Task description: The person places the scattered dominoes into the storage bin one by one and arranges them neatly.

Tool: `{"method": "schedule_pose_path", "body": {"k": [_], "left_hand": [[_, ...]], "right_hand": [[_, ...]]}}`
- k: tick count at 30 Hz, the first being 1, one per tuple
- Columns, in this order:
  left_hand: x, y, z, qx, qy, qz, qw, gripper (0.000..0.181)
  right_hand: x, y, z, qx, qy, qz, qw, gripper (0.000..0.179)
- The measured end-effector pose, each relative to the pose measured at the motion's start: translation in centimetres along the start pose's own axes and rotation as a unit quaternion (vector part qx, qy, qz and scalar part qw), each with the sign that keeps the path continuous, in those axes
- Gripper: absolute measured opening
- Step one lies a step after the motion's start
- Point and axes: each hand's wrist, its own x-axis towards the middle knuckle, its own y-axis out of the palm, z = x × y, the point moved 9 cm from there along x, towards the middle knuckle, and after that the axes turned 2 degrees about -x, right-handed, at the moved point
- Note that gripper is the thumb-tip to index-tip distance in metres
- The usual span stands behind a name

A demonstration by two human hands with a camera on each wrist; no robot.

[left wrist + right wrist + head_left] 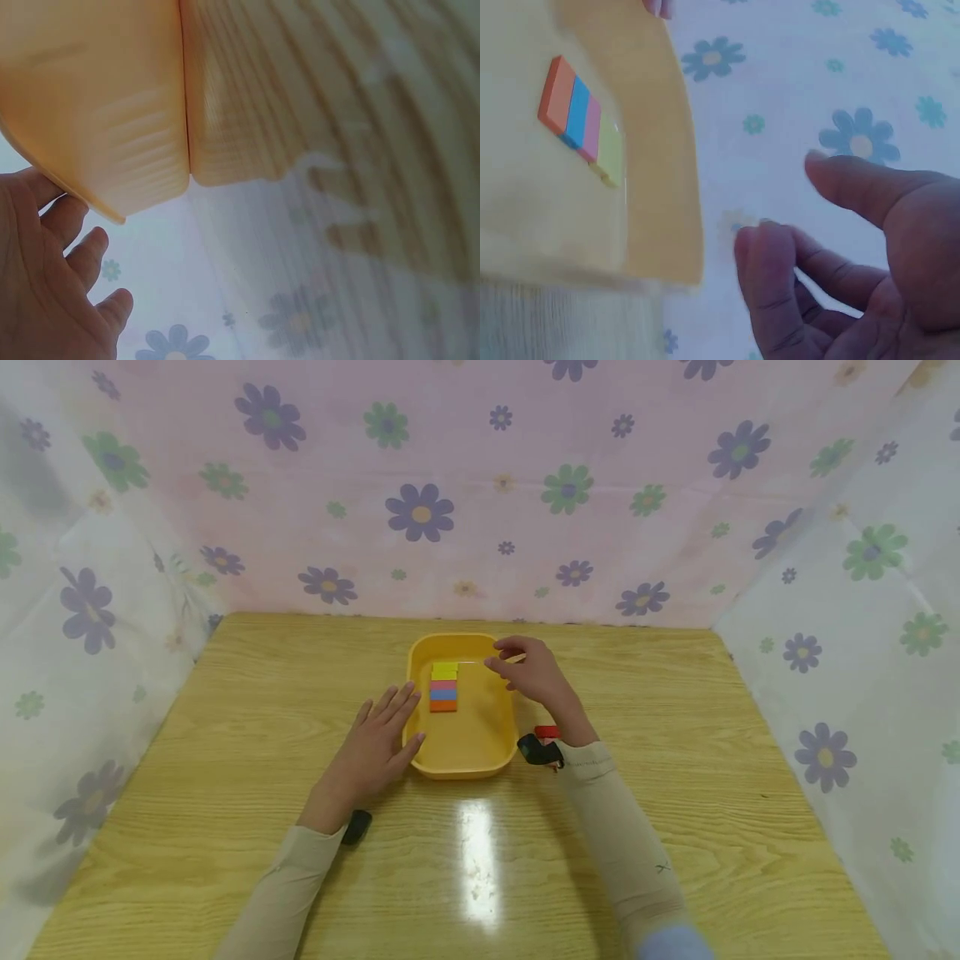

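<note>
A yellow plastic tray (468, 773) sits on the table. Against its left side lies a row of small coloured blocks (443, 695), running from orange nearest through blue and pink to yellow at the far end, where the edge is slightly stepped. My left hand (372, 753) lies along the tray's left rim, fingers extended and spread, fingertips at the edge. Over the far right corner is my right hand (534, 674), its fingers loosely bent. In the right wrist view, the thumb (847, 180) stands apart from the fingers with nothing between them.
A red object (547, 732) lies on the table right of the tray, partly hidden by the right wrist's black camera (538, 750). Flower-patterned cloth (450, 485) encloses the wooden table (300, 660) at the back and both sides.
</note>
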Motion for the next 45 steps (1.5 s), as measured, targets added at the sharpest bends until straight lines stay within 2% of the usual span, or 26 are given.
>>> {"method": "schedule_pose_path", "body": {"k": [8,14,20,26,31,38,45], "left_hand": [[-0.1,-0.1,0.0,-0.004,-0.007,0.006,0.9999,0.066],[-0.1,-0.1,0.3,-0.008,-0.005,0.002,1.0000,0.065],[-0.1,-0.1,0.3,-0.015,-0.004,0.003,0.9999,0.066],[-0.1,0.0,0.4,-0.013,-0.003,-0.002,0.9999,0.065],[-0.1,0.0,0.4,-0.014,-0.003,0.000,0.9999,0.065],[0.0,0.0,0.3,-0.022,-0.003,0.005,0.9997,0.066],[0.1,0.1,0.2,-0.021,-0.004,0.007,0.9997,0.066]], "right_hand": [[-1.5,-2.8,-2.3,0.010,-0.071,-0.066,0.9953,0.035],[-2.5,-3.8,-6.2,-0.009,-0.079,-0.086,0.9931,0.035],[-3.6,-3.8,-9.6,-0.034,-0.061,-0.057,0.9960,0.041],[-4.4,-3.8,-11.6,-0.058,-0.070,-0.029,0.9954,0.038],[-5.0,-3.9,-12.1,-0.068,-0.072,-0.008,0.9951,0.036],[-5.7,-3.3,-12.7,-0.093,-0.040,0.042,0.9940,0.041],[-6.2,-3.0,-12.4,-0.103,-0.050,0.064,0.9914,0.039]]}}
